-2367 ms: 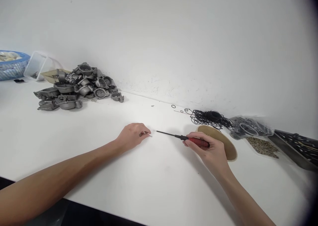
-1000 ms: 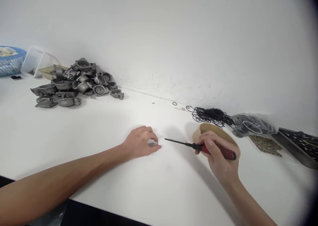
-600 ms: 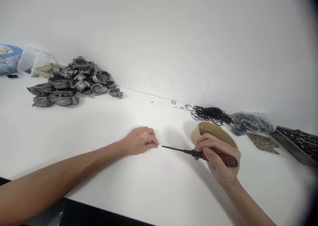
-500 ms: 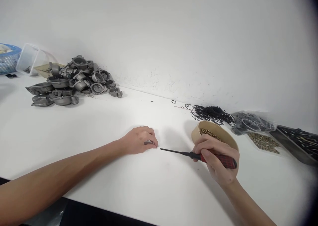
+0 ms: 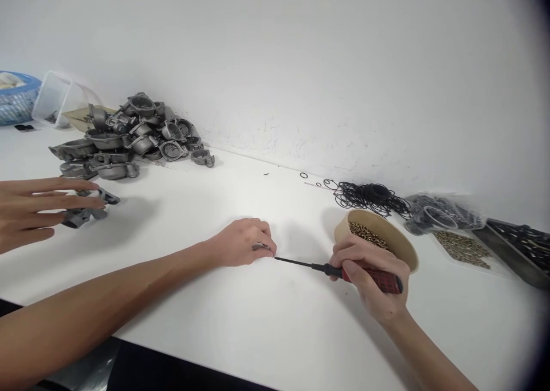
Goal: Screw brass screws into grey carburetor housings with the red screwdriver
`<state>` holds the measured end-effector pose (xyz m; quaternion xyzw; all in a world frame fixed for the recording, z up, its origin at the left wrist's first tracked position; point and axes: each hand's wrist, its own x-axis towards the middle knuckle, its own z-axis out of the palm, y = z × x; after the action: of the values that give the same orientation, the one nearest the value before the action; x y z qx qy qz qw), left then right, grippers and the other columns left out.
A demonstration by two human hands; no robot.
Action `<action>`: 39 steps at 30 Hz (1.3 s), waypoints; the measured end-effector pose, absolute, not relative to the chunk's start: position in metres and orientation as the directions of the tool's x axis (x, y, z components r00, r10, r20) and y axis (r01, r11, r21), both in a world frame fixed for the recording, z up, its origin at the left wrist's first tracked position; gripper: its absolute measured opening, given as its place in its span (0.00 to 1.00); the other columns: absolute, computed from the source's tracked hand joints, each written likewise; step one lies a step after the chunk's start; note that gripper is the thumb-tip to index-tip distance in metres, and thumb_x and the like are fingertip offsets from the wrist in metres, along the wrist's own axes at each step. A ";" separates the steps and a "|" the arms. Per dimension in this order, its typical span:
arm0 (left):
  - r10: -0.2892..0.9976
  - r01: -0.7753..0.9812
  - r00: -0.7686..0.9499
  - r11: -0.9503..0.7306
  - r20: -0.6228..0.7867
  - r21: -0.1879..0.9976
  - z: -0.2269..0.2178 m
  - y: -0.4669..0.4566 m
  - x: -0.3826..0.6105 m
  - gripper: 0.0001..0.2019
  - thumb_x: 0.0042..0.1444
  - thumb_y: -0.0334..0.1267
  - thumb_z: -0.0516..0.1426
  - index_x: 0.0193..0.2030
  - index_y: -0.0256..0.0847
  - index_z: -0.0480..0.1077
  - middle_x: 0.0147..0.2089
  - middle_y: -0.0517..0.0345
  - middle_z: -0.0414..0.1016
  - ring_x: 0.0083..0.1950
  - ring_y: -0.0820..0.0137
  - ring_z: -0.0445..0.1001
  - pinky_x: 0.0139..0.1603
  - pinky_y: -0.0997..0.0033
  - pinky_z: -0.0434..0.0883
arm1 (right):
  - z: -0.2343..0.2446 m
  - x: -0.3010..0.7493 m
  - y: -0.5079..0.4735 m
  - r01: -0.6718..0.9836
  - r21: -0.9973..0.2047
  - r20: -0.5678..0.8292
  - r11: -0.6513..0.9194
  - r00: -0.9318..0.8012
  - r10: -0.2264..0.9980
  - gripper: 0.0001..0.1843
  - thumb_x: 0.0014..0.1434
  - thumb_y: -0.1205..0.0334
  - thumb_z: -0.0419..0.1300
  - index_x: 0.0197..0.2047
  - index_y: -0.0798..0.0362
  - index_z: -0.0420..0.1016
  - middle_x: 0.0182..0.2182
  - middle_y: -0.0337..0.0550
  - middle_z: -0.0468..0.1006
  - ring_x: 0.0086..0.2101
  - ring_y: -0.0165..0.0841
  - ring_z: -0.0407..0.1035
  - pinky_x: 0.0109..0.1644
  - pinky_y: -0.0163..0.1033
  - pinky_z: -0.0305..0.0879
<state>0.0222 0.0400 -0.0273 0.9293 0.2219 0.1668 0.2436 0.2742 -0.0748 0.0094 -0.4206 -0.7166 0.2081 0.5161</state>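
My left hand (image 5: 244, 242) rests on the white table, its fingers closed round a small grey metal part (image 5: 260, 246) that is mostly hidden. A screwdriver (image 5: 373, 277) with a red and black handle lies in the grip of my right hand (image 5: 373, 265). Its thin dark shaft points left, and the tip meets or nearly meets the fingertips of my left hand; I cannot tell what it touches there. Right behind my right hand stands a beige bowl (image 5: 406, 247) with many small brass-coloured screws (image 5: 368, 235) in it.
At the left, another person's hand (image 5: 34, 210) is at a grey metal casting (image 5: 83, 213). Behind it are piled castings (image 5: 141, 133), a clear tub (image 5: 54, 98) and a blue basket (image 5: 19, 101). Black O-rings (image 5: 369, 196), a plastic bag (image 5: 447, 210) and a metal tray (image 5: 515, 259) lie right.
Another person's hand has come in from the left with a metal casting. My screwdriver's tip has moved slightly left, up to my left fingertips. The view has shifted a little.
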 end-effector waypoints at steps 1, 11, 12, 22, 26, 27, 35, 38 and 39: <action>0.495 0.333 0.846 -0.783 0.201 0.526 -0.027 0.040 0.022 0.09 0.66 0.35 0.59 0.39 0.49 0.81 0.41 0.62 0.77 0.41 0.72 0.73 0.46 0.73 0.68 | 0.009 0.274 -0.075 0.391 -0.733 0.562 0.556 -0.112 0.820 0.11 0.64 0.67 0.58 0.31 0.50 0.80 0.25 0.43 0.74 0.24 0.34 0.71 0.23 0.38 0.68; 0.489 0.333 0.849 -0.789 0.199 0.516 -0.028 0.040 0.021 0.10 0.66 0.34 0.58 0.39 0.49 0.81 0.40 0.61 0.77 0.42 0.71 0.74 0.47 0.72 0.68 | 0.009 0.274 -0.075 0.388 -0.738 0.556 0.552 -0.114 0.823 0.12 0.63 0.67 0.57 0.31 0.51 0.80 0.26 0.43 0.74 0.23 0.33 0.70 0.22 0.38 0.67; 0.489 0.333 0.849 -0.789 0.201 0.516 -0.029 0.039 0.021 0.10 0.66 0.34 0.58 0.39 0.49 0.81 0.40 0.61 0.77 0.42 0.71 0.74 0.47 0.72 0.68 | 0.009 0.274 -0.075 0.392 -0.737 0.553 0.550 -0.117 0.825 0.12 0.64 0.68 0.57 0.31 0.51 0.80 0.27 0.43 0.74 0.23 0.32 0.70 0.23 0.38 0.68; 0.483 0.324 0.851 -0.793 0.208 0.515 -0.029 0.040 0.021 0.10 0.66 0.33 0.57 0.39 0.48 0.81 0.41 0.61 0.78 0.41 0.71 0.74 0.48 0.72 0.68 | 0.009 0.273 -0.076 0.416 -0.730 0.531 0.542 -0.154 0.833 0.12 0.66 0.70 0.55 0.32 0.51 0.76 0.29 0.42 0.72 0.25 0.31 0.70 0.26 0.37 0.67; 0.489 0.332 0.848 -0.793 0.207 0.512 -0.027 0.039 0.022 0.10 0.65 0.32 0.58 0.39 0.47 0.81 0.40 0.61 0.78 0.41 0.71 0.74 0.48 0.72 0.68 | 0.010 0.268 -0.077 0.456 -0.687 0.546 0.566 -0.190 0.816 0.12 0.66 0.70 0.54 0.32 0.51 0.75 0.28 0.41 0.71 0.25 0.30 0.68 0.27 0.37 0.64; 0.489 0.333 0.847 -0.792 0.207 0.511 -0.027 0.039 0.023 0.10 0.65 0.32 0.58 0.38 0.47 0.81 0.40 0.62 0.78 0.41 0.71 0.75 0.47 0.72 0.68 | 0.011 0.266 -0.077 0.465 -0.674 0.550 0.574 -0.202 0.810 0.12 0.66 0.70 0.54 0.32 0.51 0.74 0.28 0.41 0.71 0.25 0.30 0.68 0.27 0.38 0.63; 0.607 0.435 0.755 -0.746 0.247 0.504 -0.030 0.047 0.019 0.10 0.65 0.34 0.57 0.39 0.45 0.81 0.37 0.60 0.79 0.41 0.69 0.76 0.40 0.73 0.68 | 0.014 0.264 -0.073 0.596 -0.513 0.695 0.618 -0.135 0.706 0.07 0.61 0.72 0.61 0.33 0.52 0.74 0.28 0.41 0.74 0.28 0.32 0.68 0.30 0.39 0.63; 0.683 0.498 0.673 -0.702 0.283 0.509 -0.030 0.056 0.017 0.14 0.69 0.37 0.53 0.42 0.45 0.82 0.38 0.58 0.81 0.38 0.69 0.78 0.40 0.72 0.69 | 0.007 0.269 -0.062 0.757 -0.451 0.733 0.473 0.012 0.680 0.03 0.61 0.67 0.66 0.35 0.50 0.77 0.34 0.42 0.78 0.34 0.35 0.72 0.38 0.41 0.67; 0.703 0.515 0.646 -0.690 0.299 0.509 -0.028 0.060 0.016 0.15 0.70 0.38 0.52 0.44 0.45 0.81 0.40 0.58 0.82 0.38 0.69 0.78 0.40 0.71 0.70 | 0.003 0.272 -0.057 0.794 -0.428 0.726 0.431 0.019 0.688 0.02 0.61 0.65 0.66 0.36 0.49 0.79 0.37 0.43 0.79 0.36 0.35 0.73 0.41 0.41 0.69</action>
<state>0.0156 0.0598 -0.0276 0.8864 0.3434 0.2435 0.1926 0.2715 -0.0575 0.0032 -0.5307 -0.6983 -0.0559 0.4771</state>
